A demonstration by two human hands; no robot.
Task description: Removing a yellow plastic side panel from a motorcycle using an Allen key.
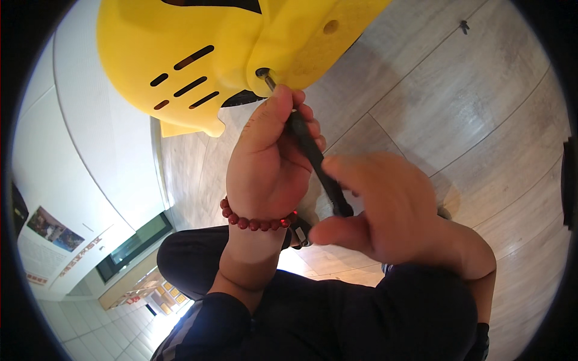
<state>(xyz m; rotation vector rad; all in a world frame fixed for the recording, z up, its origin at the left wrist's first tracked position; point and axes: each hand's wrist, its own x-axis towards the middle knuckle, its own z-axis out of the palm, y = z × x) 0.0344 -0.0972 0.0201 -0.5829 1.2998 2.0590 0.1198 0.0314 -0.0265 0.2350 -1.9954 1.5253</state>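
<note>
A black-handled screwdriver [316, 157] slants up to the left, the front of its metal shaft at a round dark hole in a yellow plastic shell [232, 48]. Whatever sits inside the hole is hidden. My left hand [271, 153], with a red bead bracelet [253, 224] at the wrist, is closed around the front of the screwdriver, near the shaft. Beside the back end of the handle is my right hand [385, 201], smeared by motion. Its thumb and forefinger are apart, with the handle's end showing in the gap; the forefinger is at the handle's side.
The shell has several slots and rests over a wood-look floor [421, 108]. A small dark object [464, 26] lies on the floor at the far right. White panels [96, 108] stand along the left. My dark-clothed legs [361, 301] are close below my hands.
</note>
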